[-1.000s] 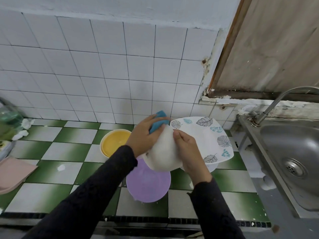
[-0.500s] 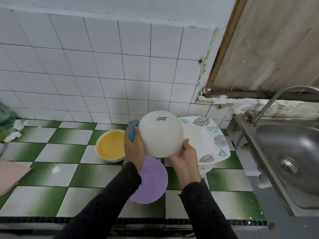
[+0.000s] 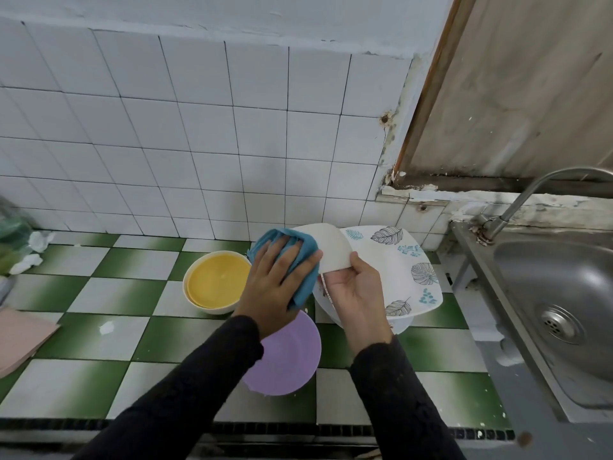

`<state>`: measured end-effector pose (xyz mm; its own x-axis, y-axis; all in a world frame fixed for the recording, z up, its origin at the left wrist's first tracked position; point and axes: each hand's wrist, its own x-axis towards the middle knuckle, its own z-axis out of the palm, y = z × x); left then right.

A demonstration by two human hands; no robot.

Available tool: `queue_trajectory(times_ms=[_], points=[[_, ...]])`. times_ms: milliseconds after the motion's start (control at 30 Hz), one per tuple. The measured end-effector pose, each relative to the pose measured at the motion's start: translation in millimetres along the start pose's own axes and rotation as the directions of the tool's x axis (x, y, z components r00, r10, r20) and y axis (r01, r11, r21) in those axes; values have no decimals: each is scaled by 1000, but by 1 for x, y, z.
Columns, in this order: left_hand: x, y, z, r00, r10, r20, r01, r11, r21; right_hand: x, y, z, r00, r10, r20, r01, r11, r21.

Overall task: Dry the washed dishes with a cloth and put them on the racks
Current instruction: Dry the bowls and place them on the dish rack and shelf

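Tiled counter (image 3: 99, 293) fills the lower frame; sink (image 3: 547, 293) at right. No rack in view. Leaf plate (image 3: 403, 260) right of centre, purple dish (image 3: 288, 360) below centre, yellow bowl (image 3: 215, 280) left of centre.

White bowl (image 3: 331, 250) held off the counter at centre frame, tipped on edge. Blue cloth (image 3: 306, 277) covers its left side.

- Left hand (image 3: 275, 287): fingers spread flat, pressing cloth to bowl.
- Right hand (image 3: 356, 293): just below-right, pinching the lower rim.

Judgement: drying underway. Wiping falls to the left hand, turning to the right.

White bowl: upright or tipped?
Tipped: outer wall of the white bowl faces the camera; right hand holds its rim, left hand presses the blue cloth on it.
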<state>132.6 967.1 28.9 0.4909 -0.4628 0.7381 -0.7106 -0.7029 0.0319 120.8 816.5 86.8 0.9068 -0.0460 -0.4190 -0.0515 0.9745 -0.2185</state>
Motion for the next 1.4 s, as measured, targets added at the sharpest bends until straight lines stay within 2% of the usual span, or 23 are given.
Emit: queue_trajectory(times_ms=[133,200,233,300,367,433,467,500,567,633,667,733,900,967,1067,1200,1300,1400], points=[[11,-17,-4,996,-84,-30,80,992,-101,-6,-4,1,992,123,24,-120,988,-95],[14,-24,-6,975,-222,-28,215,962,-167,-9,-12,-2,980,200,13,-183,918,-353],[16,-27,-7,953,-301,-12,292,934,-206,-11,-17,-5,973,230,-21,-205,822,-531],[18,-33,-12,907,-421,11,404,863,-304,-15,-28,-10,981,158,-110,-185,621,-762],[20,-34,-18,858,-513,4,463,771,-437,-12,-36,-22,991,-17,-133,-99,579,-809],[24,-29,-25,773,-632,47,535,612,-582,-6,-39,-35,973,-174,-152,-17,602,-798],[26,-25,-28,723,-683,100,574,514,-637,-3,-38,-40,970,-181,-163,-17,618,-786],[28,-22,-29,683,-714,156,600,426,-677,-2,-34,-45,977,-128,-169,-47,646,-762],[30,-19,-29,632,-735,244,630,305,-714,-1,-23,-54,982,121,-144,-187,720,-669],[27,-19,-25,594,-738,320,660,221,-718,-4,-13,-65,933,355,-54,-325,769,-550],[25,-19,-24,574,-734,364,682,183,-708,-7,-8,-70,905,425,-6,-377,797,-473],[18,-19,-20,536,-725,432,724,132,-677,-15,2,-75,874,483,52,-444,837,-319],[6,-12,-23,442,-659,608,772,-66,-633,-36,14,-84,878,478,19,-474,875,-102],[7,-6,-27,443,-611,656,786,-88,-612,-45,13,-85,894,448,21,-445,891,-91],[10,0,-30,474,-560,679,785,-80,-614,-64,7,-86,949,313,46,-304,942,-143],[31,23,-26,513,-574,638,776,-9,-631,-96,-14,-82,992,98,79,-86,985,-148],[49,52,-23,593,-513,621,758,94,-646,-120,-31,-89,991,-79,110,100,976,-194],[71,92,-11,689,-390,611,707,175,-686,-145,-54,-101,937,-315,150,343,909,-235]])
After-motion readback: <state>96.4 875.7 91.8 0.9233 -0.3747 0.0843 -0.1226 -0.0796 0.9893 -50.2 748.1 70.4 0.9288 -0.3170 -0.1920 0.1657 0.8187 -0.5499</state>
